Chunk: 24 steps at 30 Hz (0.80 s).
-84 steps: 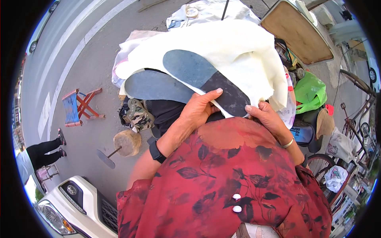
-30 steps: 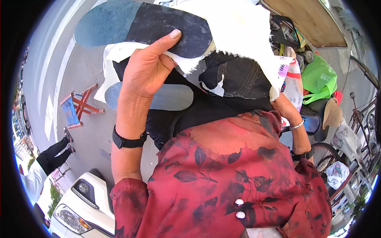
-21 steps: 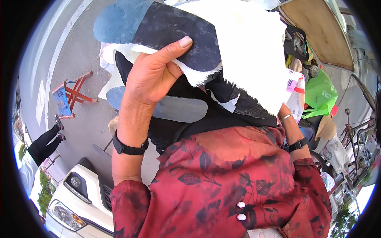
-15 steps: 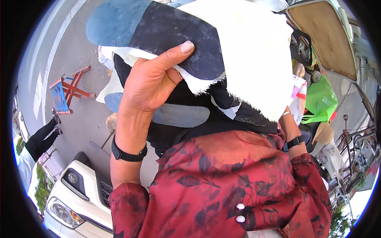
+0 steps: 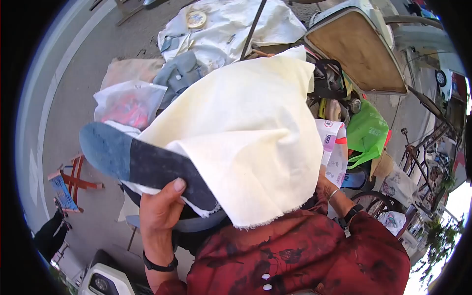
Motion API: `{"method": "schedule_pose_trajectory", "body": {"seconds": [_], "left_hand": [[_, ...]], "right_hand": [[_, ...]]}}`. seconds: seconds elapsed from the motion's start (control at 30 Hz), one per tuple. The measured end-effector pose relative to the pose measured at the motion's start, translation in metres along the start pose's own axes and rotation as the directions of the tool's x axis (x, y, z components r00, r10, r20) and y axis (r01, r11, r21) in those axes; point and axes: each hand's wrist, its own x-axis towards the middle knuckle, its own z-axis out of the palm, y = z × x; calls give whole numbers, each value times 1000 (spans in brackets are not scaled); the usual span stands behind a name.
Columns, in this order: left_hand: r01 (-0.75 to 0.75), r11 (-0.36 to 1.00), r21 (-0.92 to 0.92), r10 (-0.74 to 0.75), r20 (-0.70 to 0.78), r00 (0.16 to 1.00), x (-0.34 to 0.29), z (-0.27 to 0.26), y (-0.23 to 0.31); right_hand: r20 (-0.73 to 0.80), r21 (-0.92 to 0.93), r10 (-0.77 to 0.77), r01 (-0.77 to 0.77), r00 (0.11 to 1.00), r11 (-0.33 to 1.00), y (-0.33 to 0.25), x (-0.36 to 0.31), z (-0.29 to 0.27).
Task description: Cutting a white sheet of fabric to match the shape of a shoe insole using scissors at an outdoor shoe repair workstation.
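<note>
In my left hand [image 5: 161, 204] is a sole-shaped insole piece [image 5: 153, 161], blue-grey at the toe end and black along the rest. My thumb presses on its black face, with the other fingers beneath it. A large cream cloth [image 5: 250, 142] with a frayed lower edge spreads over my lap and overlaps the insole's right side. My right hand [image 5: 325, 187] is at the cloth's right edge, its fingers hidden behind the fabric. Under my left hand, part of another grey-blue flat piece [image 5: 199, 223] shows on my lap.
White sheeting [image 5: 223, 37] covers the ground ahead, with a tape roll [image 5: 196, 19] on it. A clear plastic bag [image 5: 129, 102] lies at left, beyond a folding stool [image 5: 73, 182]. To the right are a green bag [image 5: 368, 130], a brown-lined open case [image 5: 358, 51] and a bicycle wheel [image 5: 369, 204].
The insole and my left hand have moved lower and left. The cloth has come down toward me and now covers more of my lap, while the ground ahead has come into view.
</note>
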Motion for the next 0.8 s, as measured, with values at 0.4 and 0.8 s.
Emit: {"method": "schedule_pose_trajectory", "body": {"seconds": [0.4,0.8], "left_hand": [[-7,963,270,25,-65,998,-7,-34,-5],[43,932,360,11,-146,989,-2,-45,-1]], "right_hand": [[-347,122,125,-87,930,989,57,-71,-7],[-210,271,208,-148,955,951,97,-82,93]]}}
